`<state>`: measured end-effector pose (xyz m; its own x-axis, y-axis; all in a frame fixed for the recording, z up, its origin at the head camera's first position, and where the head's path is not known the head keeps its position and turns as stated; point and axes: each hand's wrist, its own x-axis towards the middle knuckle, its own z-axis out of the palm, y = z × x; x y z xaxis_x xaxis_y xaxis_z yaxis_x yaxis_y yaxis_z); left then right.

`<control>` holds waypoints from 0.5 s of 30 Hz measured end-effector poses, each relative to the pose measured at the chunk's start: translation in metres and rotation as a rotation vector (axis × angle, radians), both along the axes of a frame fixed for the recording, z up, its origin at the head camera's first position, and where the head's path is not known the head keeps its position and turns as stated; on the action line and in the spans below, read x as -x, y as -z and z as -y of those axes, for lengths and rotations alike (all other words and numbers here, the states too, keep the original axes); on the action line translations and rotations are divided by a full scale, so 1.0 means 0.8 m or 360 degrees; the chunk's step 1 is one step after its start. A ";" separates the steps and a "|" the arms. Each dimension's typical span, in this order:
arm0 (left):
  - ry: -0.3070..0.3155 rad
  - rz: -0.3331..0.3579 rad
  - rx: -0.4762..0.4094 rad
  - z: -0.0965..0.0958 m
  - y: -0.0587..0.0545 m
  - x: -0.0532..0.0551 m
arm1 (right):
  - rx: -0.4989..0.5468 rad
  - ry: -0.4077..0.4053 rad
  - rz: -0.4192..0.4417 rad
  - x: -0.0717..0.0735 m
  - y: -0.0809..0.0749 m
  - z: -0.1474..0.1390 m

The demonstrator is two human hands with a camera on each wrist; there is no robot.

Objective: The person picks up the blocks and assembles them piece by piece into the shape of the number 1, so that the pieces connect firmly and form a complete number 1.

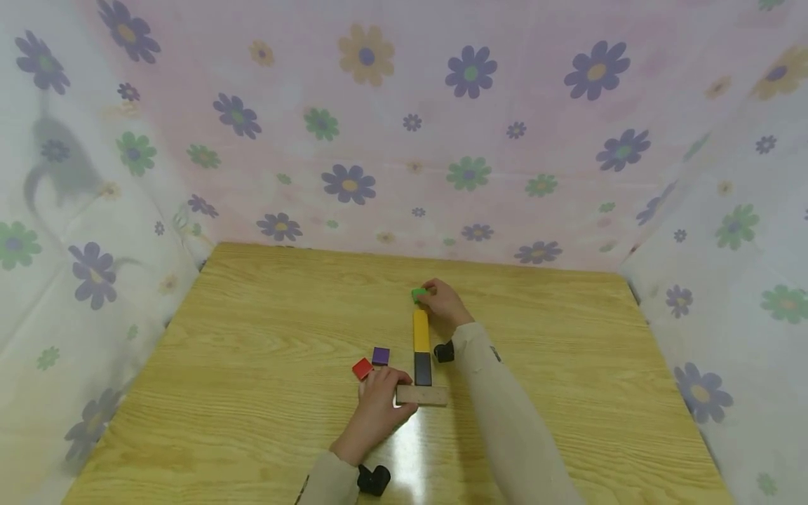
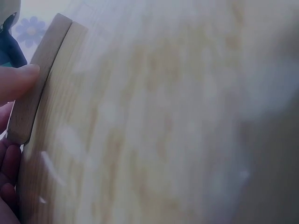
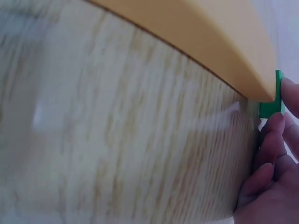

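In the head view, my right hand (image 1: 445, 303) pinches a small green block (image 1: 418, 295) at the far end of a line of blocks. Just nearer lies a long yellow block (image 1: 421, 331), followed by a black block (image 1: 423, 369). A plain wooden bar (image 1: 431, 395) lies crosswise at the near end, its left end gripped between the thumb and fingers of my left hand (image 1: 379, 403). The left wrist view shows the thumb on that wooden bar (image 2: 38, 88). From the right wrist, the green block (image 3: 270, 109) appears by the tip of the yellow block (image 3: 205, 37).
A purple block (image 1: 381, 355) and a red block (image 1: 362, 368) lie left of the line, close beyond the left hand. Black wrist cameras (image 1: 374, 480) sit on both wrists. Flowered cloth (image 1: 410, 140) borders the wooden table (image 1: 265, 337) at the back and both sides.
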<state>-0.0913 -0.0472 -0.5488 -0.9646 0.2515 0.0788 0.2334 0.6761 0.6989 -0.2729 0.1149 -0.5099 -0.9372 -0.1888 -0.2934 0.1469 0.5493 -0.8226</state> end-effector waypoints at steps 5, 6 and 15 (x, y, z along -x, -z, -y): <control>-0.0004 0.0034 -0.0030 -0.001 0.000 0.001 | -0.0059 -0.0049 -0.0065 0.000 0.003 -0.006; -0.0008 0.0035 -0.0027 -0.001 0.001 0.001 | -0.0075 -0.0069 -0.0084 0.000 0.003 -0.007; -0.0012 -0.0022 -0.0040 -0.001 -0.005 -0.001 | -0.0104 -0.0138 -0.0119 -0.004 0.002 -0.009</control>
<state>-0.0905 -0.0465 -0.5446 -0.9652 0.2422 0.0986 0.2384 0.6600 0.7124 -0.2699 0.1224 -0.5117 -0.9379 -0.2527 -0.2379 0.0364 0.6101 -0.7915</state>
